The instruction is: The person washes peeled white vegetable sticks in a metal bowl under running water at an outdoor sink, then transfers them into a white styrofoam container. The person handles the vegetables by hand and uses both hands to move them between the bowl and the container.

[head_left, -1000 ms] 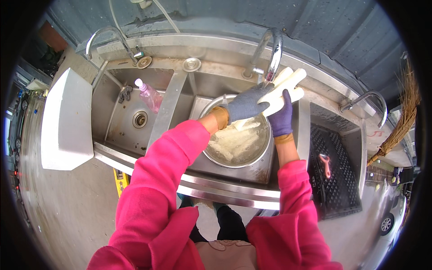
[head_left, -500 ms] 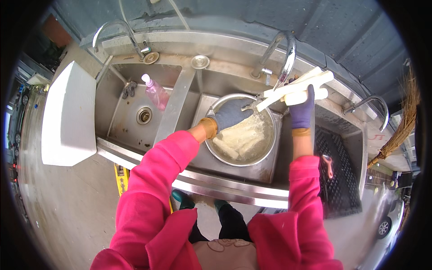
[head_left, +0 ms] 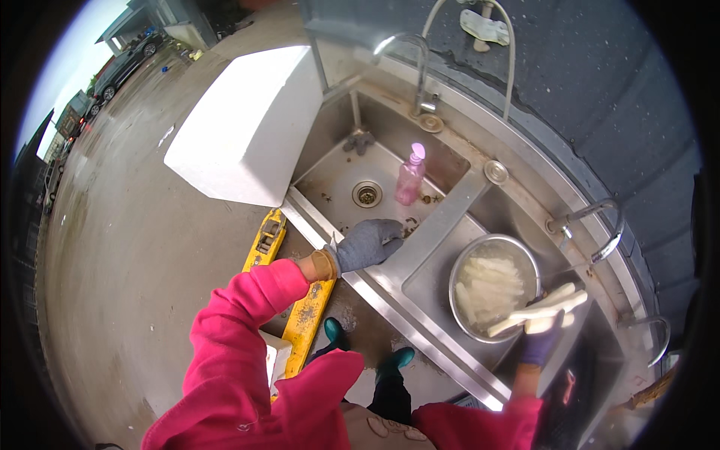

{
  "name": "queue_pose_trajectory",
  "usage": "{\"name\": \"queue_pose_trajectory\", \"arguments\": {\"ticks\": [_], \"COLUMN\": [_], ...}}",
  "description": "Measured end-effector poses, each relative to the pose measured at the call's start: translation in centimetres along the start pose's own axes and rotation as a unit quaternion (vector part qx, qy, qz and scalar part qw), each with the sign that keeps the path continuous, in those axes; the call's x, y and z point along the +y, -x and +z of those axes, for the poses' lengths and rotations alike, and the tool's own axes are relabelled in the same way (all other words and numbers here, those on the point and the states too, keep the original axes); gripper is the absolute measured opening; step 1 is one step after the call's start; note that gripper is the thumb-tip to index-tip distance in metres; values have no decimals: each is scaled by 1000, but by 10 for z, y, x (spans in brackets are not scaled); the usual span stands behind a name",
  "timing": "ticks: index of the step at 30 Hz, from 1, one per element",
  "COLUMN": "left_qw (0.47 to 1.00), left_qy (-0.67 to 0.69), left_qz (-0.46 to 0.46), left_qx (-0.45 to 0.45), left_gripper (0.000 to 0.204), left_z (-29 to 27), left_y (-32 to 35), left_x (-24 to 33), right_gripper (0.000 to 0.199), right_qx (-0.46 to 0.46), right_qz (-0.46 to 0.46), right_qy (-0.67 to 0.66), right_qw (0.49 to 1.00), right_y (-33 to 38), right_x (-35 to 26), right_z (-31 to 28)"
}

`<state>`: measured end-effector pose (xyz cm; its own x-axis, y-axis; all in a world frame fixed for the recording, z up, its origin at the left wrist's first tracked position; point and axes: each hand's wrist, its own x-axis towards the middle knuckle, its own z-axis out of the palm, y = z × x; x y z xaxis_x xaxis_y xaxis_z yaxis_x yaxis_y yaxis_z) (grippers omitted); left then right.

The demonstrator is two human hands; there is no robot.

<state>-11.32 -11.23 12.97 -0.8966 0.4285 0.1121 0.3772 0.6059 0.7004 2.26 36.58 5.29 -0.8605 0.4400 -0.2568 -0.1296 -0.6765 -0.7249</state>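
My right hand, in a purple glove, grips several long peeled white roots. They lie slanted over the near right rim of a round metal bowl. More peeled white roots sit in cloudy water in that bowl, which stands in the middle sink. My left hand, in a grey glove, is over the front edge of the left sink. Its fingers are curled together, and whatever they may hold is hidden. Beyond it, a pink pump bottle stands in the left sink near the drain.
A large white foam box stands at the left sink's outer side. Below is a yellow metal bar, beside my boots. Curved taps reach over the sinks from the back. A red-handled peeler lies at the right.
My view has swung left. My left hand has left the bowl and moved to the left sink's front edge. My right hand, still gripping the roots, is now lower, by the bowl's rim.
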Motion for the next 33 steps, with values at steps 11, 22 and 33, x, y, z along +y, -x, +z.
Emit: {"name": "queue_pose_trajectory", "arguments": {"ticks": [11,22,33], "left_qw": [953,861,878], "left_qy": [-246,-436,-395], "left_qz": [57,-66,-36], "left_qx": [166,252,268], "left_gripper": [26,58,58], "left_z": [-193,-291,-297], "left_y": [122,139,130], "left_x": [-56,-131,-164], "right_gripper": [71,57,51], "right_qx": [-277,-479,-365], "right_qz": [155,210,331], "right_qy": [-57,-41,314], "right_qw": [947,852,812], "right_y": [6,19,2], "right_x": [128,286,426], "right_z": [330,716,735]}}
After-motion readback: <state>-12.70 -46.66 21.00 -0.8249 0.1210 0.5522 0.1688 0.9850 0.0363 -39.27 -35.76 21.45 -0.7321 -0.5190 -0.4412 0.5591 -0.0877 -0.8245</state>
